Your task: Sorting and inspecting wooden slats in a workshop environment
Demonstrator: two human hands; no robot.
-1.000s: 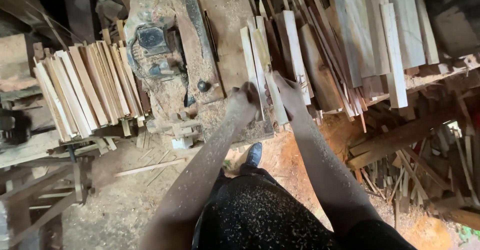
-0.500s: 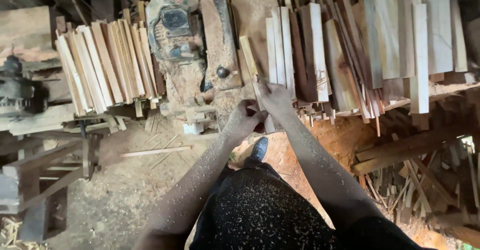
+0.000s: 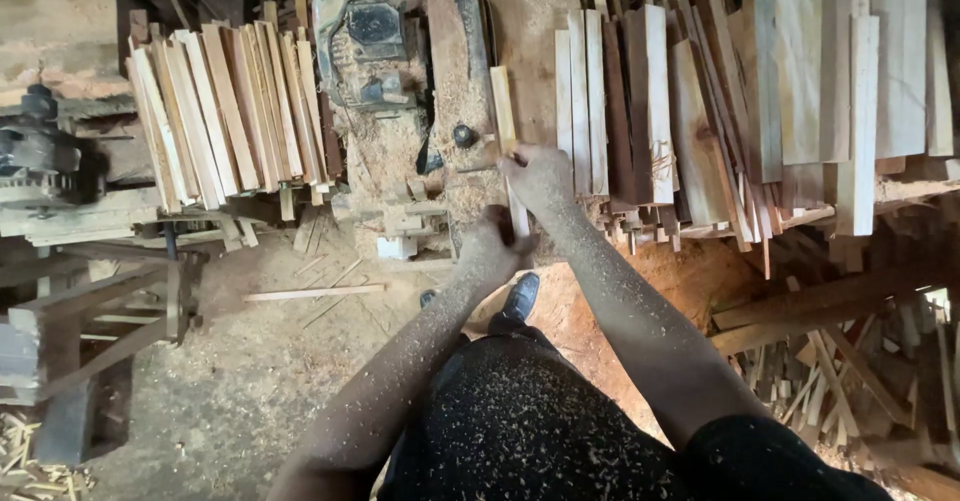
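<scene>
Both hands now hold one narrow wooden strip (image 3: pixel 505 131) on the sawdust-covered table (image 3: pixel 530 21). The right hand (image 3: pixel 537 176) is closed over its middle, and the left hand (image 3: pixel 490 246) grips its near end; a moment ago the hands were close together lower down. The strip reaches away from the hands. Right of the right hand lies a stack of boards (image 3: pixel 640 111). Left of the left hand is a machine (image 3: pixel 370 41), and further left a pile of slats (image 3: pixel 225 111).
</scene>
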